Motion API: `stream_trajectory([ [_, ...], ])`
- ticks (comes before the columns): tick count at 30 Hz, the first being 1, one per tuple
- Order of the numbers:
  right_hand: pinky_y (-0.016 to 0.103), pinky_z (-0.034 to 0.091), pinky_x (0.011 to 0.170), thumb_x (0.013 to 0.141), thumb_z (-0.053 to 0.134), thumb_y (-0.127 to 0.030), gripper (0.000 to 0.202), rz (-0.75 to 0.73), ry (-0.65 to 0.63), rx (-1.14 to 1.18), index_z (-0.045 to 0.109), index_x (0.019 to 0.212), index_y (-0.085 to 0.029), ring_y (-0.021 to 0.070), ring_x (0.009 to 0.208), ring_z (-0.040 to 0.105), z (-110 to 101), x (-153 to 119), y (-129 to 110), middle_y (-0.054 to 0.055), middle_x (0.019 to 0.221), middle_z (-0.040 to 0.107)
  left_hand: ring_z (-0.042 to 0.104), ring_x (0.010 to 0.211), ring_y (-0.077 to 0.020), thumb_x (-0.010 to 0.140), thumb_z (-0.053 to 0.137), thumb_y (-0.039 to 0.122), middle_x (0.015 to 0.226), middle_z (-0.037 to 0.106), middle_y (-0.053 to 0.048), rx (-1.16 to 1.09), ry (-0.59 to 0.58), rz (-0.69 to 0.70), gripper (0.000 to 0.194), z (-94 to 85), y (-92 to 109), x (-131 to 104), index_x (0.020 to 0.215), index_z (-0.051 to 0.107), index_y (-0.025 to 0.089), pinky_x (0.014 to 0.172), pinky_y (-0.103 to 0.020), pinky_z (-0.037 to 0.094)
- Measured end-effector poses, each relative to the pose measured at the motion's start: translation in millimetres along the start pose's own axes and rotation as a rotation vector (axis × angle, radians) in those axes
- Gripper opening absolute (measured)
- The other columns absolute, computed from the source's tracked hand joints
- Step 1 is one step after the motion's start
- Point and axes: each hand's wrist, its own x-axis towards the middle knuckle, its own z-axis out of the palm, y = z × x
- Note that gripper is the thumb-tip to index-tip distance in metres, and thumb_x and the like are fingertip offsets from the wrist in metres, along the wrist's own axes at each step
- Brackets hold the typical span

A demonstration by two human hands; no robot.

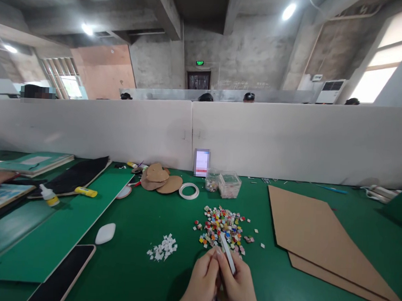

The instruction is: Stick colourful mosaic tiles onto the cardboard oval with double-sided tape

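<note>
My left hand [204, 276] and my right hand [237, 280] are close together at the bottom centre, with their fingertips meeting. A flat whitish strip [227, 254] juts forward from my right hand, between the thumb and fingers. The fingers of my left hand are pinched; whatever lies between them is hidden. Just beyond the hands spreads a pile of small multicoloured square pieces [222, 223]. To the left lies a smaller heap of white square pieces [163, 247].
Clear plastic boxes [229, 186], a white tape roll [189, 191] and round cardboard pieces [170, 185] stand farther back. Cardboard sheets [305, 219] lie right. A white case [105, 233], dark phone [63, 276], green board [65, 224] and glue bottle [49, 196] are left. A partition [255, 140] borders the table.
</note>
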Motion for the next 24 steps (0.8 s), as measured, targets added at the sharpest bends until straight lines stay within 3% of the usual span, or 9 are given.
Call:
stream_trajectory([
  [6,0.023,0.049,0.054,0.078,0.050,-0.052,0.045,0.038,-0.011,0.030,0.067,0.075,-0.010,0.0182,0.056,0.057,0.7,-0.7,-3.9,0.006,0.058,0.062,0.059,0.080,-0.0184,0.084,0.043,0.049,0.083,0.066,-0.009,0.237,-0.130,0.162,0.043,-4.4,5.4,-0.3,0.092,0.064,0.012,0.073,-0.024,0.046],
  [12,0.026,0.051,0.065,0.081,0.048,-0.051,0.047,0.029,0.009,0.018,0.069,0.086,-0.009,0.0238,0.076,0.063,1.8,-3.7,2.4,0.013,0.078,0.068,0.057,0.069,-0.0164,0.088,0.035,0.047,0.078,0.065,-0.008,0.368,-0.182,0.217,0.046,-6.2,10.8,-0.8,0.093,0.063,0.011,0.064,-0.023,0.043],
  [15,0.028,0.052,0.072,0.080,0.050,-0.050,0.046,0.015,0.029,0.020,0.069,0.089,-0.010,0.0269,0.087,0.063,2.3,-4.0,4.7,0.014,0.084,0.070,0.057,0.078,-0.0190,0.087,0.037,0.049,0.088,0.066,-0.010,0.365,-0.160,0.192,0.047,-7.4,8.7,-0.9,0.098,0.063,0.011,0.072,-0.026,0.044],
  [19,0.027,0.052,0.075,0.080,0.050,-0.050,0.047,0.044,0.028,0.018,0.068,0.096,-0.010,0.0282,0.097,0.061,0.8,-3.2,5.7,0.014,0.091,0.070,0.050,0.105,-0.0244,0.084,0.041,0.051,0.111,0.060,-0.013,0.334,-0.089,0.108,0.052,-10.0,1.8,-0.6,0.112,0.059,0.012,0.092,-0.032,0.036],
  [24,0.026,0.052,0.075,0.080,0.050,-0.050,0.047,0.084,0.068,0.024,0.068,0.098,-0.010,0.0276,0.099,0.060,0.2,-2.7,10.1,0.014,0.097,0.069,0.048,0.109,-0.0258,0.083,0.042,0.052,0.116,0.057,-0.013,0.332,-0.107,0.003,0.054,-10.4,-0.1,0.3,0.118,0.054,0.013,0.093,-0.034,0.035],
])
